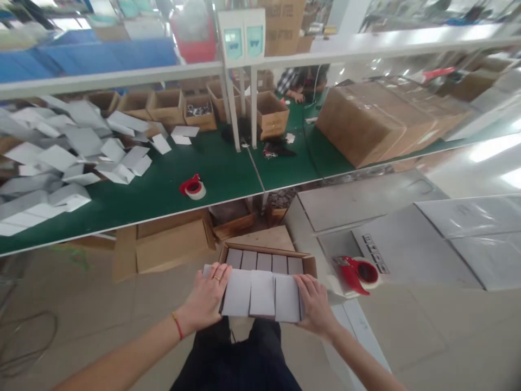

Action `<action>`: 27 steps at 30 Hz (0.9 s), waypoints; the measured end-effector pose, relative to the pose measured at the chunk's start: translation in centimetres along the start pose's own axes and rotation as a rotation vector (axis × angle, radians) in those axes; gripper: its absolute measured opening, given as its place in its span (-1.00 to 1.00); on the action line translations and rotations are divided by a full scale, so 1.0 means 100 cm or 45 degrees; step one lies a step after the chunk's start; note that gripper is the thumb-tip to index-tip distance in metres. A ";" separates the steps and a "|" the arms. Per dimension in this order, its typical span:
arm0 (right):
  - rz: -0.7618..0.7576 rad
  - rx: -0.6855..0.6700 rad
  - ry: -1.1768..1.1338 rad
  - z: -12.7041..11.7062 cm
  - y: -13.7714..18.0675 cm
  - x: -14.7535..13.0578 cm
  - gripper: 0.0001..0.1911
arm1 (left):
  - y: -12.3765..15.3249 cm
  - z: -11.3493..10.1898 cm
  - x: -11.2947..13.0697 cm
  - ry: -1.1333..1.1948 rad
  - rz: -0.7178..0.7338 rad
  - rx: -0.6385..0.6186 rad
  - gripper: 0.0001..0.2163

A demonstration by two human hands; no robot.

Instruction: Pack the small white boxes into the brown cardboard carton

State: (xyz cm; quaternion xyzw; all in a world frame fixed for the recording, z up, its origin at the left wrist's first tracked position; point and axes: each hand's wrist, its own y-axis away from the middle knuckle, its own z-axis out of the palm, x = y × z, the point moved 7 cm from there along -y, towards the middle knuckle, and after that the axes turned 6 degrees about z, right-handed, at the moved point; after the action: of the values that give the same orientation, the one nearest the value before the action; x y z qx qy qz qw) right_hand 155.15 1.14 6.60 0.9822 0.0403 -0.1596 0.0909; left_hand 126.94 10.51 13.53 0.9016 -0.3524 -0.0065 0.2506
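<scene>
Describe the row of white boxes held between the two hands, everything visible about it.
The row of white boxes is about three small, flat, matte cartons that look like cardboard, side by side, edges touching. The left hand presses one end and the right hand the other, clamping the row between them. It sits over the near edge of an open brown carton already holding a similar row, above the person's lap.
</scene>
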 end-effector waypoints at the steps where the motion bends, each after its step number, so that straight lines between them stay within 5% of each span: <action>1: -0.011 -0.042 -0.023 0.006 -0.001 0.014 0.13 | -0.008 0.006 0.010 0.011 -0.016 -0.028 -0.13; 6: 0.032 -0.169 -0.057 0.021 0.001 0.051 0.17 | -0.036 0.026 0.030 0.046 -0.026 -0.088 -0.14; 19: 0.195 -0.565 -0.027 0.048 -0.036 0.049 0.23 | -0.090 0.079 -0.014 0.264 0.102 -0.233 -0.05; 27: 0.241 -0.737 -0.069 0.102 -0.062 0.063 0.26 | -0.119 0.134 -0.038 0.382 0.099 -0.325 0.00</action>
State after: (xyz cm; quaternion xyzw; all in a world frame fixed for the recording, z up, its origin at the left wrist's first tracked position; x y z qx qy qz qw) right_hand 157.30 5.62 -5.97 0.9102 -0.0099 -0.1586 0.3824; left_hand 129.08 14.40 -4.24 0.8391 -0.3420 0.0929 0.4126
